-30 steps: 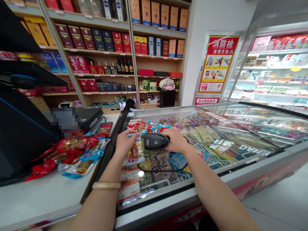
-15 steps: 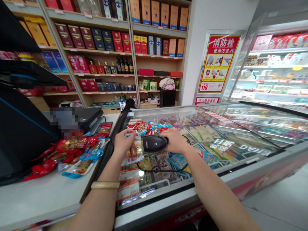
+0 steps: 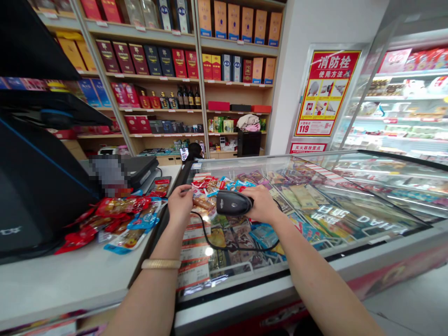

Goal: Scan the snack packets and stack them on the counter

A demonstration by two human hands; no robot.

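My right hand (image 3: 262,204) is wrapped round a black barcode scanner (image 3: 233,203), held over the glass lid of a chest freezer, its head pointing left. My left hand (image 3: 180,206), a gold bracelet on its wrist, is closed with thumb and fingers together at the edge of a clear snack packet (image 3: 203,203) with brown food inside. That packet lies tilted between the hand and the scanner. Just beyond it, red and blue snack packets (image 3: 241,185) are heaped on the glass. The scanner's black cable (image 3: 224,248) loops below it across the lid.
At left, a white counter (image 3: 87,280) carries a pile of red and blue snack packets (image 3: 119,217) and a black checkout machine (image 3: 38,186). The freezer (image 3: 315,259) stretches right. Behind it, shelves hold boxes and bottles, and a person's dark-haired head (image 3: 194,151) shows.
The snack packet at my left hand has tipped from facing me to lying flatter and farther back. The camera view has shifted slightly left; the scanner remains in my right hand.
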